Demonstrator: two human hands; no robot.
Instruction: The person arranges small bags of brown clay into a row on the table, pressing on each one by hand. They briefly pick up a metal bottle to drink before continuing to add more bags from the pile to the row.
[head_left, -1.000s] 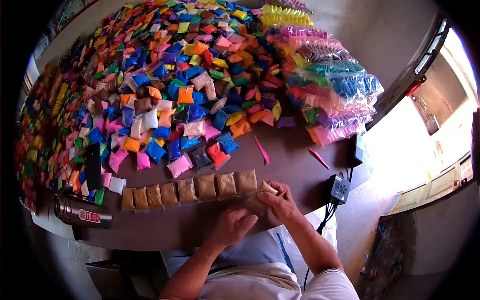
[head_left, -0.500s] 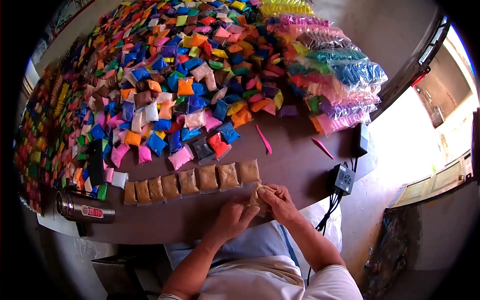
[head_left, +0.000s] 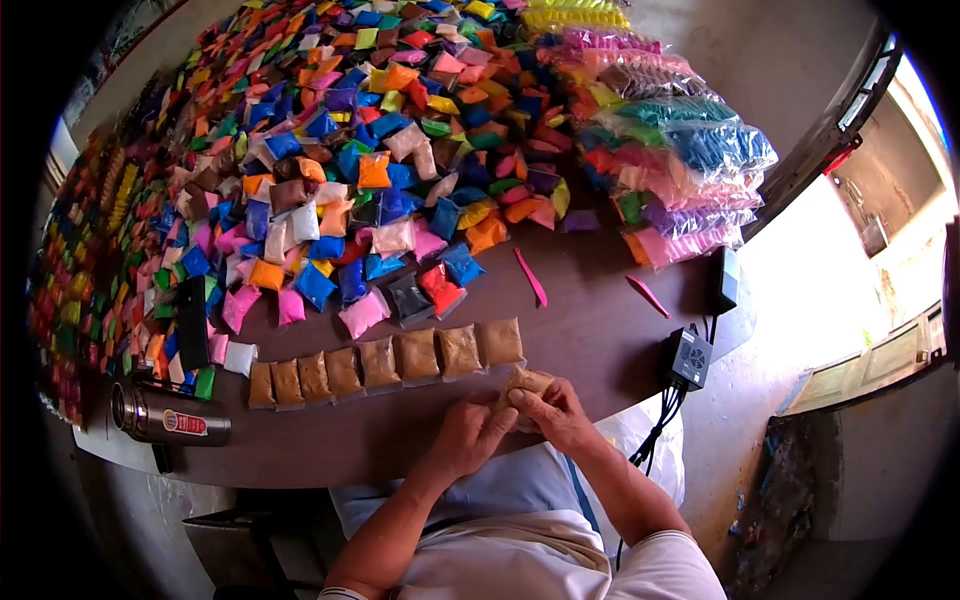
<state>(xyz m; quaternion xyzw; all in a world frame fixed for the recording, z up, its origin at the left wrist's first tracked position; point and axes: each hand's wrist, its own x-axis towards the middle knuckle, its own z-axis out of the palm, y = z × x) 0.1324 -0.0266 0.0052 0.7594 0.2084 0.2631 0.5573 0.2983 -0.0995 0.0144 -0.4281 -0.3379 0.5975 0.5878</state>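
The right hand [head_left: 556, 412] and left hand [head_left: 472, 432] pinch one brown packet [head_left: 524, 381] at the counter [head_left: 600, 330] edge, just right of the brown packet row [head_left: 385, 362]. The flask [head_left: 168, 418] label is unreadable.

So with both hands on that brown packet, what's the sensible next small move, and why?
Probably set the brown packet down at the right end of the row of brown packets. Left hand and right hand hold it just beside that end, and the table there is bare.
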